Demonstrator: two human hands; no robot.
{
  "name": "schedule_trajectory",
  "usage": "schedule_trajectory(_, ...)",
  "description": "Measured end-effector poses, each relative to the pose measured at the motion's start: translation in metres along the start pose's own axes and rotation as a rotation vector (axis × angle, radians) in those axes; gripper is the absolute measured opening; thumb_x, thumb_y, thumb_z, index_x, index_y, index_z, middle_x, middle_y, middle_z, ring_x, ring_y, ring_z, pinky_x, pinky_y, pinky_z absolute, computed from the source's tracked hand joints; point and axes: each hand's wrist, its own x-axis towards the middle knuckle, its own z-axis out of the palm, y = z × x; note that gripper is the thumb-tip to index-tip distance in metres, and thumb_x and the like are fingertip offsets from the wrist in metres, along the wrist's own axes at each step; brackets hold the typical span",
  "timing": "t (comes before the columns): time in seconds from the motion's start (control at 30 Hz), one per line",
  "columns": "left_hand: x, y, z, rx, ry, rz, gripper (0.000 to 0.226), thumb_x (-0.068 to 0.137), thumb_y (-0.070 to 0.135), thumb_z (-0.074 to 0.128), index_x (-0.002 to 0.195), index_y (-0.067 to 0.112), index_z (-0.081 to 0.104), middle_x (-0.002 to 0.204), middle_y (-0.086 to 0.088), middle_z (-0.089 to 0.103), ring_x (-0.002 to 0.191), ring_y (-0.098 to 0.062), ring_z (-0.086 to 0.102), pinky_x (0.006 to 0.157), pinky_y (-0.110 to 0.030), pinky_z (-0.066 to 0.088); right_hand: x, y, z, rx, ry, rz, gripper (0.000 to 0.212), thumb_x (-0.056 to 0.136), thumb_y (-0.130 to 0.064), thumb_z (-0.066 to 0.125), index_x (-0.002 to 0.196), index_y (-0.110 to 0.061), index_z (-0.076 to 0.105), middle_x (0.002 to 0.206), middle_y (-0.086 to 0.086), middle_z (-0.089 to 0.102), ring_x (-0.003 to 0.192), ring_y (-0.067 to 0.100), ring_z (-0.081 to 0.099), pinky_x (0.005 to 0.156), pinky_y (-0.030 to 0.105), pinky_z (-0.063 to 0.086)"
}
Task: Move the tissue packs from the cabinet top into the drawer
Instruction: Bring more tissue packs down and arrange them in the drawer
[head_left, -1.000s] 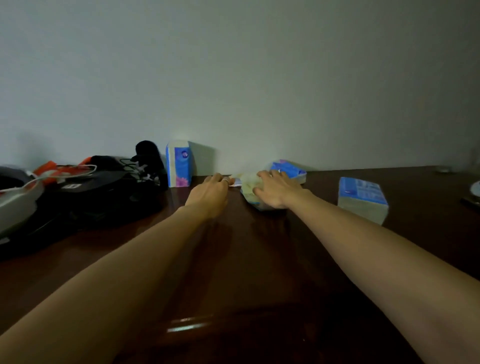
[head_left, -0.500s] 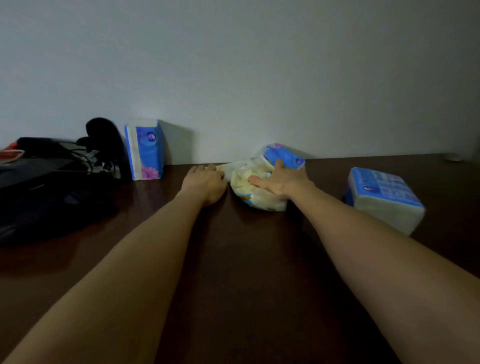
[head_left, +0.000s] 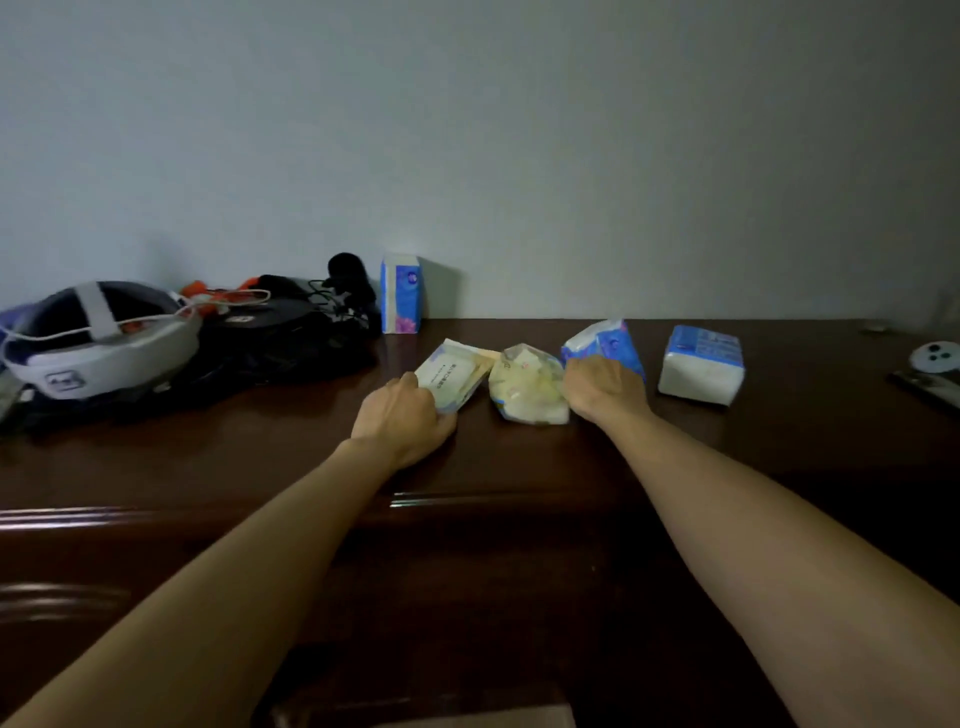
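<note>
We see the dark cabinet top (head_left: 519, 457), bare toward its front edge at mid-frame, our left hand (head_left: 402, 423) grasping a flat pale tissue pack (head_left: 454, 375), our right hand (head_left: 602, 389) clutching a blue tissue pack (head_left: 608, 340), a crumpled pack (head_left: 524, 382) between them at frame centre.

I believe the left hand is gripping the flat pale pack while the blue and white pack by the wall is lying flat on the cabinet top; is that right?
Not quite. In the head view the left hand does grip the flat pale pack, but the blue and white pack by the wall stands upright on the cabinet top; it is not lying flat.
</note>
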Motion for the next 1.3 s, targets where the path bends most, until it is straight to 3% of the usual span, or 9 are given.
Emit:
schedule_trajectory(0.13,-0.073,-0.002,-0.024,0.004,0.117,0.045,0.063,0.093,0.061,0.043,0.107,0.008,0.074,0.116,-0.011,0.052,0.114,-0.028,0.051,0.081,-0.04,0.053,-0.072,0.021,0.0,0.049,0.083,0.077,0.045,0.099,-0.038,0.048,0.13,-0.006,0.055,0.128,0.018,0.062,0.114,0.039,0.06,0.091,0.041,0.045)
schedule_trajectory(0.27,-0.126,-0.002,-0.034,0.078,0.012,0.137,0.093,0.081,0.082,0.043,0.137,0.008,0.05,0.157,-0.014,0.03,0.146,-0.036,0.024,0.11,-0.055,0.037,-0.129,0.029,0.009,0.102,0.393,-0.15,0.061,0.092,-0.04,0.056,0.144,-0.012,0.04,0.14,0.017,0.052,0.119,0.038,0.056,0.101,0.05,0.044)
schedule_trajectory(0.4,-0.151,-0.005,-0.036,0.104,0.072,0.205,0.058,0.089,0.037,0.068,0.132,0.012,0.038,0.132,-0.01,0.055,0.119,-0.029,0.056,0.082,-0.043,0.053,-0.153,0.043,0.025,-0.108,0.284,-0.205,0.058,0.095,-0.055,0.046,0.139,-0.018,0.052,0.139,0.01,0.058,0.126,0.034,0.051,0.106,0.049,0.039)
schedule_trajectory(0.5,-0.176,-0.005,-0.037,0.132,0.237,0.226,0.048,0.085,0.002,0.064,0.126,0.017,0.044,0.103,-0.005,0.063,0.094,-0.029,0.061,0.049,-0.037,0.039,-0.163,0.049,0.025,-0.109,0.358,-0.328,0.042,0.095,-0.039,0.058,0.131,-0.018,0.062,0.126,0.009,0.066,0.119,0.034,0.054,0.097,0.046,0.045)
schedule_trajectory(0.6,-0.202,0.002,-0.033,0.081,0.306,0.301,0.044,0.089,0.006,0.066,0.13,0.019,0.055,0.108,-0.004,0.062,0.103,-0.028,0.058,0.046,-0.037,0.043,-0.182,0.047,0.03,0.112,0.526,-0.425,0.022,0.095,-0.017,0.061,0.112,-0.011,0.073,0.105,0.01,0.074,0.099,0.035,0.064,0.084,0.045,0.048)
schedule_trajectory(0.8,-0.265,0.017,0.007,-0.279,0.388,0.253,0.023,0.099,0.022,0.054,0.119,0.013,0.06,0.116,-0.009,0.061,0.11,-0.026,0.055,0.05,-0.037,0.054,-0.263,0.051,0.095,0.415,0.512,-0.525,0.028,0.096,-0.024,0.038,0.099,-0.007,0.061,0.092,0.01,0.067,0.073,0.03,0.066,0.056,0.028,0.04)
schedule_trajectory(0.93,-0.321,0.007,0.064,-0.289,0.247,0.312,0.02,0.093,0.01,0.064,0.113,0.007,0.068,0.105,-0.012,0.064,0.097,-0.03,0.06,0.049,-0.042,0.053,-0.285,0.075,0.156,0.393,0.104,-0.191,0.017,0.096,-0.023,0.049,0.085,-0.022,0.062,0.078,-0.006,0.065,0.073,0.025,0.066,0.057,0.03,0.039)
schedule_trajectory(1.13,-0.371,0.013,0.126,-0.508,0.071,0.078,0.019,0.091,0.006,0.064,0.109,0.008,0.071,0.097,-0.006,0.064,0.088,-0.022,0.062,0.069,-0.039,0.057,-0.31,0.1,0.233,0.711,-1.105,0.329,0.055,0.093,-0.062,0.054,0.104,-0.011,0.073,0.107,0.02,0.074,0.086,0.031,0.072,0.094,0.046,0.056)
schedule_trajectory(1.3,-0.379,0.026,0.151,-0.616,0.068,0.007,0.018,0.088,0.0,0.067,0.103,0.01,0.07,0.098,-0.004,0.064,0.089,-0.02,0.061,0.074,-0.029,0.053,-0.333,0.11,0.279,0.85,-1.439,0.472,0.084,0.082,-0.076,0.058,0.13,-0.008,0.067,0.125,0.02,0.07,0.115,0.034,0.068,0.102,0.044,0.052)
